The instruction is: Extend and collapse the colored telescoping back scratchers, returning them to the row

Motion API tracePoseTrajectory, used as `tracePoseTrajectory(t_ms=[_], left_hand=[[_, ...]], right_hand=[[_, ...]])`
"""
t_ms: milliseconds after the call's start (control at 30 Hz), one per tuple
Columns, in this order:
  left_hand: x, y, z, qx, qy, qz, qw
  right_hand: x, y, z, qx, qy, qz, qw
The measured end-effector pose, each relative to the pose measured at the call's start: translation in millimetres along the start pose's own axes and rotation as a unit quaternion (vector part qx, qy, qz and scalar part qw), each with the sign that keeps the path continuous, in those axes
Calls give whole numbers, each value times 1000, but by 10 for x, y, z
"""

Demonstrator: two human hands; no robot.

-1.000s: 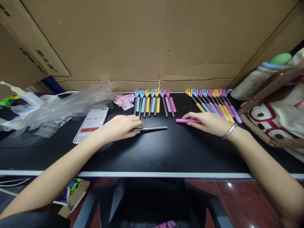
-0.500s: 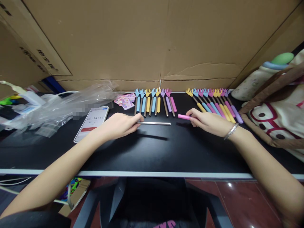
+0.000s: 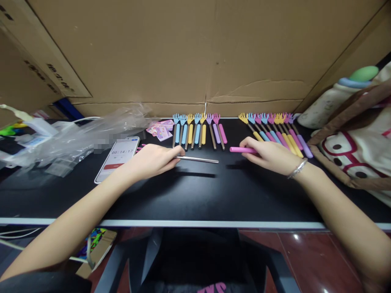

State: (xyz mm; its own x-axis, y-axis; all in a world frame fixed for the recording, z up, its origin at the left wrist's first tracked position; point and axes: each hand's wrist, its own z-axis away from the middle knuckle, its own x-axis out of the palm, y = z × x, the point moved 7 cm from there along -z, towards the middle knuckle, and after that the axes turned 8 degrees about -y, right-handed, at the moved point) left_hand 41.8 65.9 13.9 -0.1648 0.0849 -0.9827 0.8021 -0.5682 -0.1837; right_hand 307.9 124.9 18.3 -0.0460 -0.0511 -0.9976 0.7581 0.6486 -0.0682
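Observation:
My left hand [image 3: 160, 160] is closed around a back scratcher rod [image 3: 201, 159], its bare metal end pointing right; pink prongs poke out left of my fingers. Opposite it, my right hand [image 3: 264, 154] pinches a pink handle sleeve [image 3: 240, 150], whose end faces the rod across a gap. Behind them lie several claw heads on metal rods [image 3: 214, 138], with separate coloured sleeves [image 3: 224, 134] beside them. At the right, a row of back scratchers [image 3: 275, 136] has coloured handles on their rods.
A phone [image 3: 119, 160] showing a timer lies beside my left forearm. Small printed cards [image 3: 161, 130] and clear plastic bags [image 3: 91, 130] are at the back left. A cloth bag [image 3: 360, 150] and a bottle [image 3: 330, 101] stand at the right. Cardboard [image 3: 183, 53] walls the back.
The rod's free end has tilted slightly downward, and pink prongs now show left of my left hand. The pink sleeve has turned so more of its length and its end show.

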Motion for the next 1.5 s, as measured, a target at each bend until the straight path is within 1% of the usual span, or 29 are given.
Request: tracePoseTrajectory(t_ms=[200, 533, 833, 1000, 1167, 1333, 1500], left_hand=[[-33, -2, 7, 1, 25, 8, 1000], [-46, 1, 13, 9, 42, 27, 999], [-20, 8, 6, 15, 22, 6, 1000], [-15, 19, 1, 23, 14, 6, 1000], [2, 16, -1, 20, 4, 8, 1000], [22, 5, -4, 17, 0, 2, 1000], [23, 7, -8, 14, -9, 0, 1000]], right_hand=[[-3, -18, -3, 12, -22, -17, 1000], [21, -1, 1, 23, -36, -17, 999], [34, -22, 3, 9, -43, -22, 999], [31, -74, 5, -17, -46, -10, 999], [44, -118, 7, -40, -52, -21, 998], [55, -130, -4, -44, -46, -27, 998], [83, -177, -9, -49, -59, -42, 996]])
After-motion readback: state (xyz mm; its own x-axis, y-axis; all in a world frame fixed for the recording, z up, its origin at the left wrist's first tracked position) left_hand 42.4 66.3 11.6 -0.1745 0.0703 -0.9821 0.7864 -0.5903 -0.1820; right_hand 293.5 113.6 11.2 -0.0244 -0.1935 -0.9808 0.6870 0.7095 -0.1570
